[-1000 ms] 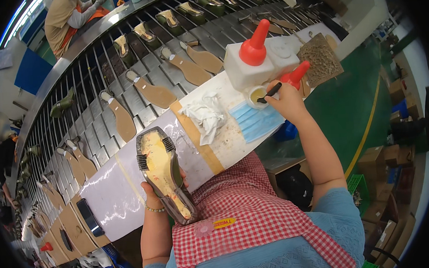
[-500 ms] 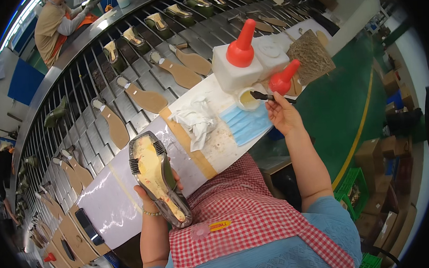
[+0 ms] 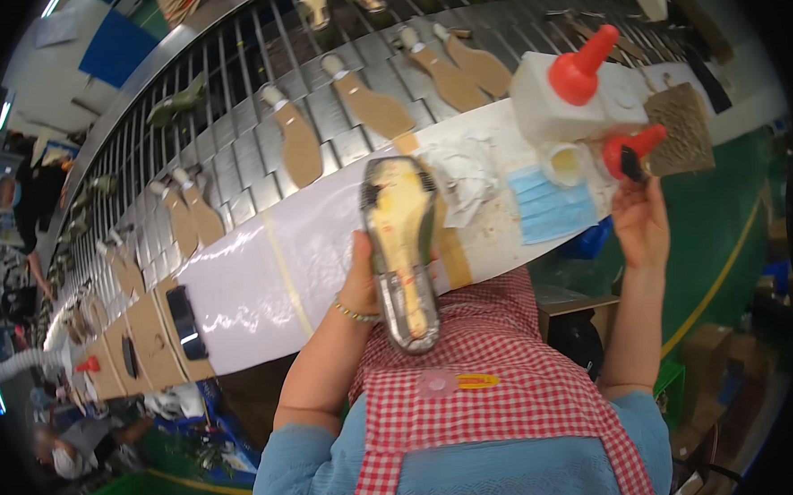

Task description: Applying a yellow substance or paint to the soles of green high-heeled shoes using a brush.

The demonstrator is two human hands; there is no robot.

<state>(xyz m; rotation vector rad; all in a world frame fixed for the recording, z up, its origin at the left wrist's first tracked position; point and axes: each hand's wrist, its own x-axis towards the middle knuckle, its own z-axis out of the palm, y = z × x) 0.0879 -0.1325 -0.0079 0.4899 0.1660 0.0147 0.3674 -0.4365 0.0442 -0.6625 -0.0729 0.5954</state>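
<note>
"The brush (image 3: pixel 631 163) has moved off the jar (image 3: pixel 564 162), to just by the small red cap (image 3: pixel 652 135)."

"And the room?"

"Pale bench (image 3: pixel 238 301), slatted conveyor (image 3: pixel 242 170) beyond, green floor (image 3: pixel 726 199) at right."

"Hands?"

"The right hand (image 3: pixel 641 217) reaches forward, pinching the brush; the left hand (image 3: pixel 357 281) clasps the shoe (image 3: pixel 402 238), underside up over the bench's near edge."

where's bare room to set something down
Bare: the glossy whitish sheet, between the black rectangular device and the yellow-bottomed shoe in the left hand. Crowded: right end, with crumpled white cloth, pleated blue mask, red-capped white plastic bottle.
</note>
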